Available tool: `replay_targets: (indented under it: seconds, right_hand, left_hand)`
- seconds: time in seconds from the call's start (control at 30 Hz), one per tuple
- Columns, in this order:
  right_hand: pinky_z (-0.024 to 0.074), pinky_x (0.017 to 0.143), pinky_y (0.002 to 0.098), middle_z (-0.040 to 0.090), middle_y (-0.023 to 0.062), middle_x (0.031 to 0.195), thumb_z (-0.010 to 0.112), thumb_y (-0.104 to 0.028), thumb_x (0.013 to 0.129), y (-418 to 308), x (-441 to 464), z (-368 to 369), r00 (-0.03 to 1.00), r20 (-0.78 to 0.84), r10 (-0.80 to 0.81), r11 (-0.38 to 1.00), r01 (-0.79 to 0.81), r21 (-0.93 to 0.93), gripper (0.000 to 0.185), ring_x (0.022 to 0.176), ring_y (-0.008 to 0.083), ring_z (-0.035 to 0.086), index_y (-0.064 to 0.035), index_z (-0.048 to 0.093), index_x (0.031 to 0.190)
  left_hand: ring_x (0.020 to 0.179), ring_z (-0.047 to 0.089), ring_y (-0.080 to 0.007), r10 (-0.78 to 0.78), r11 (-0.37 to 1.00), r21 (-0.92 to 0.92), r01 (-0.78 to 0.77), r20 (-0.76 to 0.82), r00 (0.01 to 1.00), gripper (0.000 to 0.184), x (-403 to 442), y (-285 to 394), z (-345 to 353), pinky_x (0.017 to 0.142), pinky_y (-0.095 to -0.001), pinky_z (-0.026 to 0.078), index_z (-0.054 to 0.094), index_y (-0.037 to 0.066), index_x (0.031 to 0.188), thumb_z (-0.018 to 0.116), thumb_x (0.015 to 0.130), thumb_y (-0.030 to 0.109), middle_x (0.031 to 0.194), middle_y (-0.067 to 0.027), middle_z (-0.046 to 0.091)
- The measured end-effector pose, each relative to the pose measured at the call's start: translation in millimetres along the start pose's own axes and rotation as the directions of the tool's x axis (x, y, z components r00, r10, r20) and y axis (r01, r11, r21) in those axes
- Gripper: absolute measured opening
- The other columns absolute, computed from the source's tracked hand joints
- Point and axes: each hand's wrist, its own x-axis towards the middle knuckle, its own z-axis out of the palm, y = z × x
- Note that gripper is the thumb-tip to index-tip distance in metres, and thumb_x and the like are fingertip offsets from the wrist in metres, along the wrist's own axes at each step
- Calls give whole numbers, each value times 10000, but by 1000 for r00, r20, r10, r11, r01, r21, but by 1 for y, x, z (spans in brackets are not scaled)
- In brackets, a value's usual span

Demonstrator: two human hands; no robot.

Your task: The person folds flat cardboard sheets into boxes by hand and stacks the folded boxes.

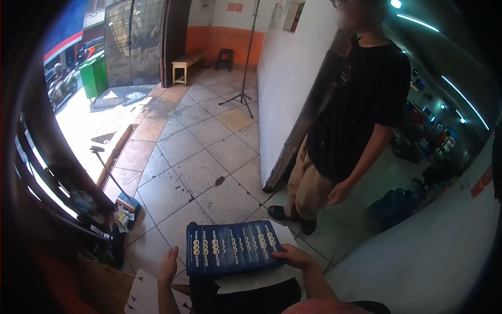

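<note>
A stack of flat blue printed sheets [230, 248] with white lettering rests over my lap, white sheets showing beneath it at the right. My right hand [294, 256] is closed on the right edge of the stack, its thumb on top. Near the left edge is my left hand [168, 264], upright with its fingers close together; whether it touches the stack is unclear, and it holds nothing that I can see.
A person in a black shirt [358, 99] stands at the right by the wall's end. A black tripod stand [242, 97], a wooden bench [180, 65] and a black stool [225, 58] are farther back. A dustpan [127, 204] lies left; a green bin [94, 76] stands outside.
</note>
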Motion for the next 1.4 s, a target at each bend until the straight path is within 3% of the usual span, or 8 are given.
replay_targets:
  seconds: [0.07,0.23,0.47,0.67,0.9,0.97,1.07,1.4]
  right_hand:
    - [457,950,287,642,42,1178,610,-263,979,-6,-1,-4,1000,25,-10,982,15,-187,412,1062,121,588,24,567,1270]
    - [484,832,262,652,-22,1087,556,-380,1000,-13,3,-15,991,-133,-13,931,-36,-363,422,998,88,592,-75,606,1288]
    - [511,890,323,645,-3,1038,539,-343,1018,-25,4,-16,986,-73,-152,965,132,-227,279,982,102,607,-81,627,1059]
    - [496,924,323,631,-20,1016,562,-290,1009,-28,4,-13,980,-78,-184,966,166,-198,216,994,88,590,-84,624,1028]
    - [517,911,322,643,9,1045,593,-303,993,-30,4,-8,974,-75,-215,956,194,-219,267,1012,116,593,-58,641,1090]
    - [501,904,306,629,-13,1020,592,-284,995,-37,4,-2,975,-95,-201,957,175,-231,229,985,93,581,-70,635,1066]
    - [489,903,291,617,-29,998,589,-268,998,-40,6,2,973,-83,-215,948,188,-255,201,962,72,569,-76,631,1040]
    - [510,896,314,656,32,1089,599,-291,990,-25,0,-20,963,-95,-252,947,226,-230,253,1033,125,607,-57,636,1079]
  left_hand:
    - [1322,422,-412,-16,877,453,156,-298,954,807,-1,-12,-5,1034,-586,385,337,76,1488,613,890,544,1485,-242,359]
    - [1476,10,-464,-399,682,290,671,-622,674,1171,-14,-88,-11,972,-796,286,80,213,1570,813,698,486,1610,-226,-70]
    - [1479,66,-441,-86,751,336,568,-803,589,1119,-8,-174,-16,1003,-741,309,86,232,1567,820,727,319,1603,-245,-21]
    - [1437,175,-490,-327,713,114,692,-818,473,1033,-31,-169,-39,1031,-686,318,137,196,1561,790,772,328,1570,-322,57]
    - [1324,351,-531,-139,739,373,562,-731,668,1064,-32,-186,-72,1082,-570,327,164,180,1557,790,747,468,1492,-374,241]
    - [1334,319,-549,-287,589,318,742,-777,561,1061,-51,-120,-41,1092,-624,269,206,127,1540,770,743,541,1496,-365,242]
    - [1223,487,-497,-27,504,437,745,-854,520,947,-40,-124,-24,965,-624,428,304,44,1499,792,761,381,1403,-349,404]
    - [1126,558,-456,-115,631,483,606,-715,690,857,-32,-136,-68,854,-587,490,366,11,1460,780,753,265,1310,-332,488]
